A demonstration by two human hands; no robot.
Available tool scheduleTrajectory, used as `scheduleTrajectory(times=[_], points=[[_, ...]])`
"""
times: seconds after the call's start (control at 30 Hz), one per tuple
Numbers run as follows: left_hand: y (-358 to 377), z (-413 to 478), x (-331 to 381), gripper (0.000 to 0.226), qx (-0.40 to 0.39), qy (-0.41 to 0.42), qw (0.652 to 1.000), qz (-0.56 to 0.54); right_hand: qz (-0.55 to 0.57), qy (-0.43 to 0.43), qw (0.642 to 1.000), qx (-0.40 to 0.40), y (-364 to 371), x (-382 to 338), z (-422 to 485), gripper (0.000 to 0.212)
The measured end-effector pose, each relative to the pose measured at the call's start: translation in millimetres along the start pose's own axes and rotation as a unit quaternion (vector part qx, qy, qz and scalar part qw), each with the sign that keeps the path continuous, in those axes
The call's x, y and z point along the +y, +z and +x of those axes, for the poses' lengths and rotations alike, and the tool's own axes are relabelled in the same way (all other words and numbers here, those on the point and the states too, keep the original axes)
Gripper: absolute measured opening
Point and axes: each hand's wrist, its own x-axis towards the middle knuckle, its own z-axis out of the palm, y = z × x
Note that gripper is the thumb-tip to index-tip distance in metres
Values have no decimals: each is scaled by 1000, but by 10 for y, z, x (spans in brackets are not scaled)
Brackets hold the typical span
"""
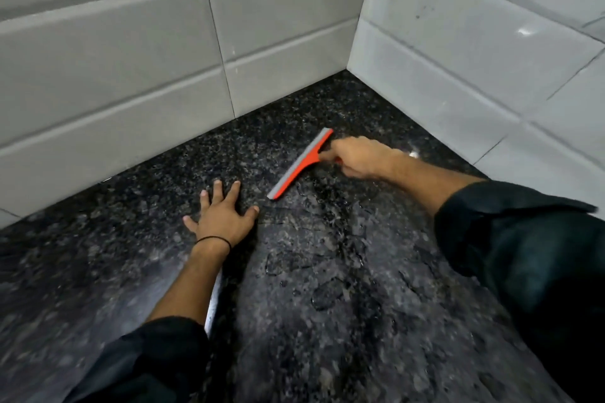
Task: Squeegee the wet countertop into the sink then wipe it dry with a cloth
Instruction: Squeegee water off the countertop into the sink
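Note:
A red squeegee (299, 163) with a grey blade rests its blade on the dark speckled granite countertop (327, 271), running diagonally from upper right to lower left. My right hand (358, 157) is closed around its short red handle, right of the blade. Flat on the stone, fingers spread, my left hand (221, 216) lies just left of the blade's lower end and holds nothing. Water films and puddles glisten on the counter in front of the blade and toward me. Neither a sink nor a cloth is in view.
White tiled walls (131, 75) meet in a corner (355, 69) behind the squeegee and close the counter at the back and right. A bright metal strip (214, 298) shows beside my left forearm. Dark sleeves cover both arms.

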Motion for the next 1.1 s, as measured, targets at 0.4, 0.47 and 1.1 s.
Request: scheduleTrajectory(times=[0.4,0.47,1.1], points=[[134,-774,-66,61,98,59,991,-64,-82,56,995,-22,646,992,-1810,66],[188,-1007,-227,62,108,36,992,-56,-98,68,992,-27,580,1002,-1840,66],[496,-1558,-907,96,87,-103,990,-51,-112,-182,969,127,128,-2339,137,43]])
